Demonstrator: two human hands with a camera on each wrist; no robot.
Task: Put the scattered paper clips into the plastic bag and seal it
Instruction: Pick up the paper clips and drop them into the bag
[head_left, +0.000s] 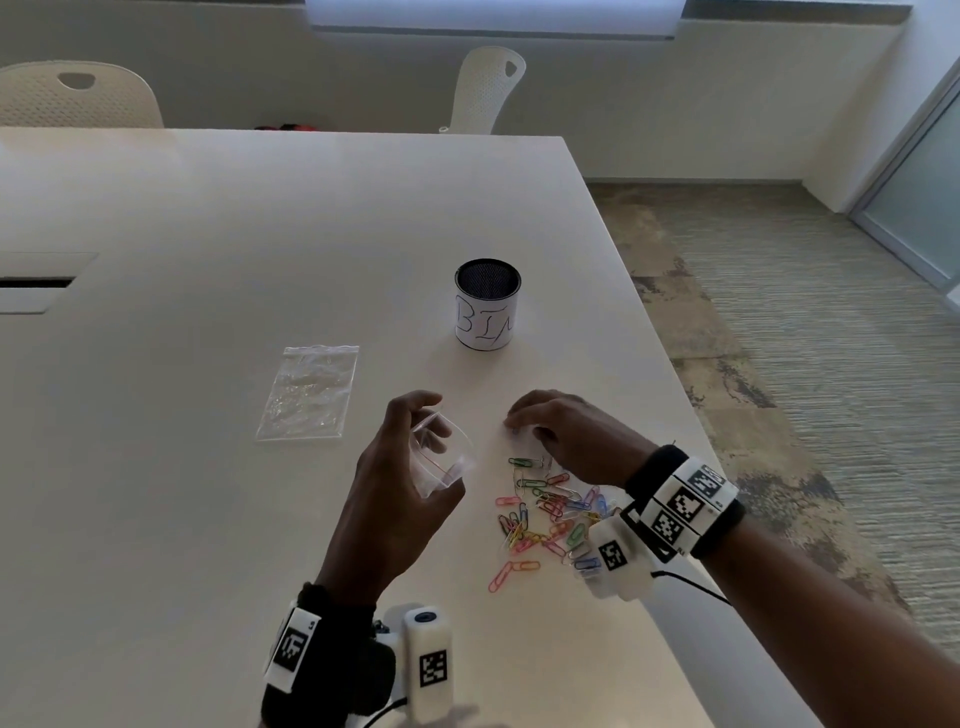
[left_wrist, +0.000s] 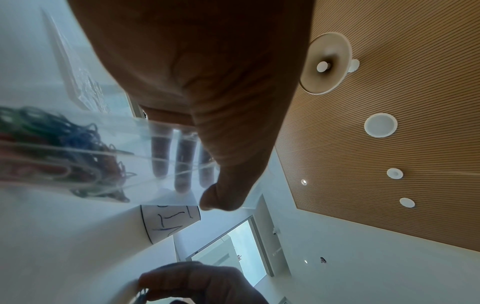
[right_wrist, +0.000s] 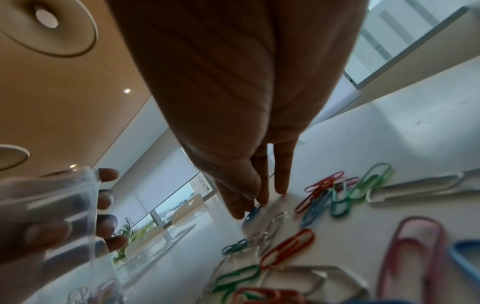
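**Clips gathered one at a time near the desk's right edge**

Nearest the head camera sat the two wrists with their marker-covered bands, at the desk's (head_left: 208, 218) near edge. Just beyond them the paper clips (head_left: 550, 512) lay loose in a heap close to the right edge, their long axes pointing every way: pink, green, blue, red, yellow and bare metal wire loops, some overlapping.

At the far end of that heap the right hand (head_left: 566, 431) was palm down, its fingers curled toward the surface. In the right wrist view its fingertips (right_wrist: 241, 207) pinched one end of a blue clip (right_wrist: 253, 211), whose long axis ran away from the hand along the desk.

To the left of the heap, clear of the surface, the left hand (head_left: 400, 467) gripped a small clear plastic bag (head_left: 441, 457), fingers curled behind it and thumb in front. The bag's mouth faced the right hand and was held wide. The left wrist view showed a tangle of coloured clips already inside.

A second, empty clear bag (head_left: 309, 392) lay flat farther left, long axis running toward the far edge. A mesh cup (head_left: 487, 304) with a handwritten paper label stood upright beyond both hands.
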